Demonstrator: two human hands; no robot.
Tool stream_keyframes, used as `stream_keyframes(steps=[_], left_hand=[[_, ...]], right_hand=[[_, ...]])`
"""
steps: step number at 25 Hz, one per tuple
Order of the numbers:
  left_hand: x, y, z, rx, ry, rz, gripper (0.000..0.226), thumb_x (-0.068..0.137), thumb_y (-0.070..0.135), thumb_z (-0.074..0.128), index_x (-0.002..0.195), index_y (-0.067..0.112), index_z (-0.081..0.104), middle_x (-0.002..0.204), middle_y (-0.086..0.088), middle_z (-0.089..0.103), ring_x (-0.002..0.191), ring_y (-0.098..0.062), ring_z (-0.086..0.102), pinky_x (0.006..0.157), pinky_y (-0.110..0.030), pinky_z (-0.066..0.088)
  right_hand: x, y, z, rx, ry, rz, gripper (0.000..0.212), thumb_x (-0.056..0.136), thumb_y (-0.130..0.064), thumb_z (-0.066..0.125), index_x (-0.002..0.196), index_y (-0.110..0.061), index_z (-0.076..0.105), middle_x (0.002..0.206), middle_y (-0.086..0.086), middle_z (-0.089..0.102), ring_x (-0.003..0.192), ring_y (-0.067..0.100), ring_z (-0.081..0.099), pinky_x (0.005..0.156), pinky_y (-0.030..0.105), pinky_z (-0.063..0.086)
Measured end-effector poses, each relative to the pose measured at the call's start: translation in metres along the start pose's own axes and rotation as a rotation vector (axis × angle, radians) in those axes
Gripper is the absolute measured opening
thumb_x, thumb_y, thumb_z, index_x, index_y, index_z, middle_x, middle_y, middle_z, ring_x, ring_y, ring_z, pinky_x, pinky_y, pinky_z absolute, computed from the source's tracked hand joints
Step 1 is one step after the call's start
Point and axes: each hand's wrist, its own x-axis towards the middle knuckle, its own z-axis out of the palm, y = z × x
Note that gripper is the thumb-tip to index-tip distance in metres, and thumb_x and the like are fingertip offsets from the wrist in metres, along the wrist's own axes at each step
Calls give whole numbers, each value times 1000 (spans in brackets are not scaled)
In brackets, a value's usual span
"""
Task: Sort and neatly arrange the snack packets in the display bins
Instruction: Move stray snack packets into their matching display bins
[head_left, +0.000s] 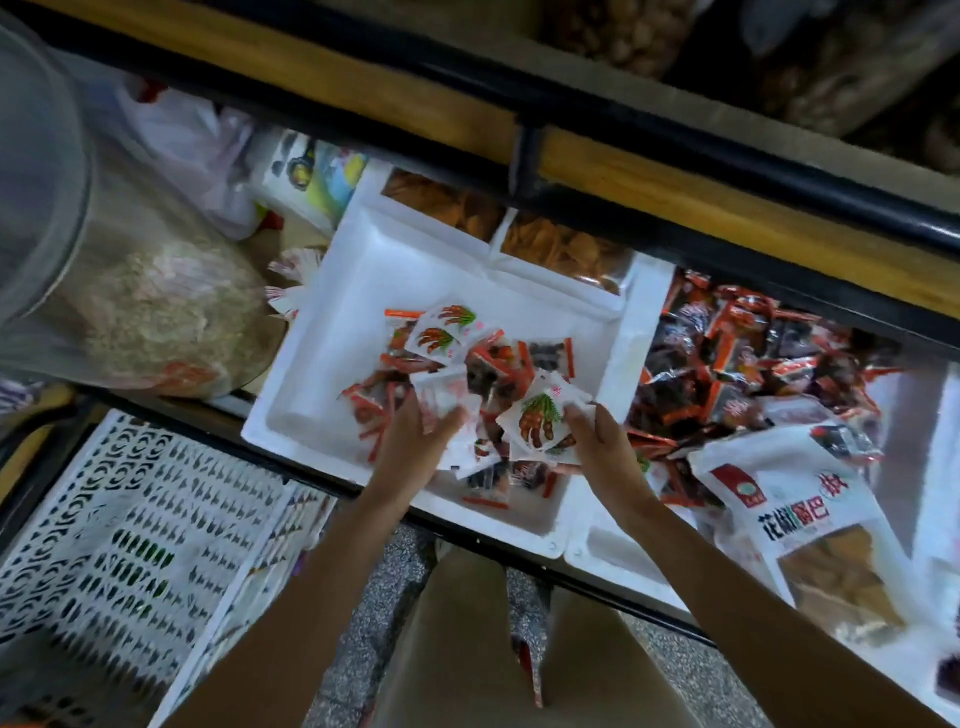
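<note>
Over the white foam bin (363, 270), fingers of the left hand (415, 447) curl round several white packets (447, 400); those of the right hand (602, 447) pinch another, seemingly to sort them from the red-edged pile (498, 364).

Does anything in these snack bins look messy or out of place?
Yes. In the white foam bin, white claw-picture packets lie jumbled at all angles among dark red-edged packets, two kinds mixed in one heap. The left hand and right hand each grip white ones. A large white bag lies askew on the next bin's heap.
</note>
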Motion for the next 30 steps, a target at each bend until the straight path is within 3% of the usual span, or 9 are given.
stream_keyframes(steps=[2, 5, 8, 11, 16, 20, 23, 26, 30], left_hand=[[-18, 21, 40, -15, -61, 22, 28, 93, 20, 60, 119, 12, 53, 103, -6, 66, 93, -19, 65, 75, -18, 51], [-49, 46, 103, 25, -136, 125, 26, 93, 23, 58, 114, 34, 45, 90, 16, 57, 77, 10, 52, 66, -4, 39], [-75, 59, 165, 99, -209, 158, 27, 83, 47, 58, 96, 25, 50, 75, 1, 52, 66, -3, 45, 58, -15, 35], [-106, 72, 234, 83, -266, 174, 52, 70, 58, 54, 109, 24, 56, 93, 7, 65, 82, -5, 60, 72, -21, 46], [-153, 97, 335, 75, -266, 214, 36, 87, 19, 68, 117, 23, 50, 96, 24, 60, 82, 17, 59, 70, -7, 45], [-163, 107, 378, 158, -247, 295, 43, 93, 21, 60, 133, 11, 49, 117, 9, 60, 109, -5, 60, 91, -23, 48], [-153, 118, 400, 241, -302, 301, 47, 95, 19, 56, 139, 9, 43, 124, 14, 44, 119, -3, 44, 93, -15, 36], [-129, 130, 430, 321, -428, 298, 48, 94, 16, 58, 140, 10, 44, 123, 12, 45, 123, -5, 42, 91, -10, 31], [-90, 141, 490, 376, -499, 215, 52, 90, 15, 65, 136, 8, 44, 135, 2, 47, 120, -10, 44, 85, -11, 33]], right_hand=[[-13, 8, -29, 66, 21, 37, 23, 98, -29, 46, 111, -12, 53, 98, 5, 66, 86, 15, 67, 71, 41, 59], [-37, 25, -84, 132, 54, 63, 22, 98, -24, 45, 112, -9, 51, 96, 5, 65, 75, 5, 67, 54, 30, 58], [-62, 47, -148, 121, 89, 98, 29, 98, -23, 46, 123, -8, 47, 99, -4, 58, 75, -2, 63, 54, 22, 55], [-94, 62, -219, 162, 79, 101, 16, 96, -24, 50, 109, -16, 52, 91, -12, 57, 72, -4, 60, 56, 19, 55], [-139, 86, -319, 59, 118, 37, 29, 87, -30, 65, 105, -8, 61, 77, 16, 69, 69, 23, 67, 55, 23, 53], [-150, 113, -373, -5, 220, 123, 48, 89, -32, 61, 53, -16, 33, 35, -11, 30, 31, 2, 38, 59, 16, 43], [-139, 136, -406, 24, 307, 243, 38, 97, -20, 50, 61, -12, 37, 50, -1, 37, 32, 4, 29, 39, 14, 28], [-130, 154, -441, -79, 292, 327, 23, 98, -11, 39, 114, -3, 54, 102, 12, 63, 64, 20, 52, 55, 22, 41], [-108, 167, -488, -196, 414, 270, 20, 82, -24, 69, 95, -12, 59, 78, 2, 66, 64, 12, 59, 51, 21, 45]])
